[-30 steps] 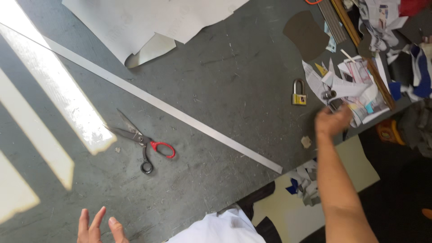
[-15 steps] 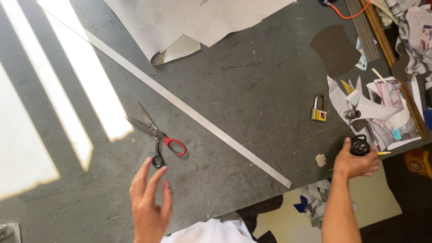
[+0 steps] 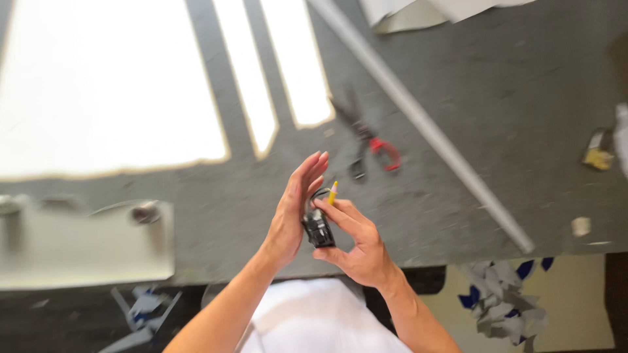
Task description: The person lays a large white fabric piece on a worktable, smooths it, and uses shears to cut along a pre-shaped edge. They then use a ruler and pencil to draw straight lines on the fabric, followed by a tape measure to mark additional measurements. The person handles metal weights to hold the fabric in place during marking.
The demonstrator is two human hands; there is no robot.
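Observation:
My right hand (image 3: pixel 356 245) grips a small black object (image 3: pixel 318 227), with a short yellow piece (image 3: pixel 332 191) sticking up beside the fingers. What the black object is cannot be told through the blur. My left hand (image 3: pixel 292 209) stands flat and open against its left side, fingers straight and pointing up. Both hands meet over the near edge of the dark grey table (image 3: pixel 497 98), above my white shirt (image 3: pixel 320 323). Red-handled scissors (image 3: pixel 369 144) lie on the table just beyond the hands.
A long grey strip (image 3: pixel 425 127) runs diagonally across the table. A small brass padlock (image 3: pixel 598 153) lies far right. Pale sheets (image 3: pixel 418 10) sit at the top. A grey board (image 3: pixel 78 245) lies at left. Bright sunlight patches (image 3: pixel 111 85) cover the upper left. Paper scraps (image 3: pixel 504 304) litter the floor.
My right hand brought the black object from the table's right edge to the centre. My left hand rose to meet it. The view swung left.

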